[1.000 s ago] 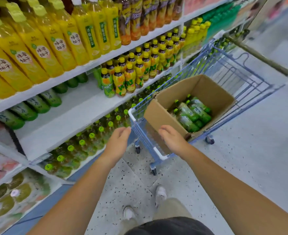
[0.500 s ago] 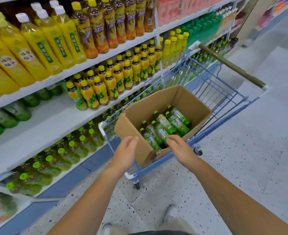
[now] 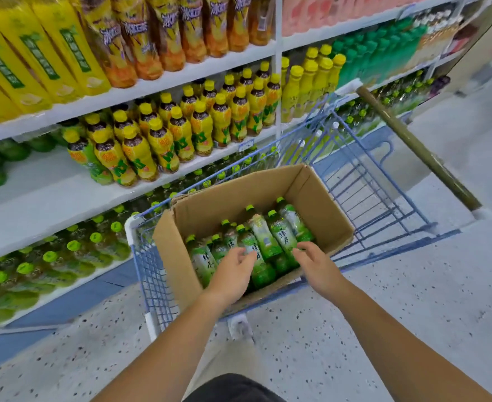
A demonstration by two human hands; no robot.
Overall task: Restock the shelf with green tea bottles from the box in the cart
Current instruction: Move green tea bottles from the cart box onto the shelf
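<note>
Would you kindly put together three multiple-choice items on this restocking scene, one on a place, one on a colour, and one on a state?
1. Where do the green tea bottles to be shelved lie?
A. In the cardboard box inside the cart
B. On the floor beside the cart
C. On the top shelf

2. What colour are the caps of those bottles?
A. Red
B. Green
C. White

3. What is the state of the left hand and right hand?
A. Each lifts a bottle above the box
B. Both grip the cart handle
C. Both open, reaching down onto the bottles in the box

Answers:
1 A, the bottles lie on their sides in the open box, which sits in the blue wire cart.
2 B, every visible cap in the box is bright green.
3 C, the fingers are spread over the bottles and none is lifted.
</note>
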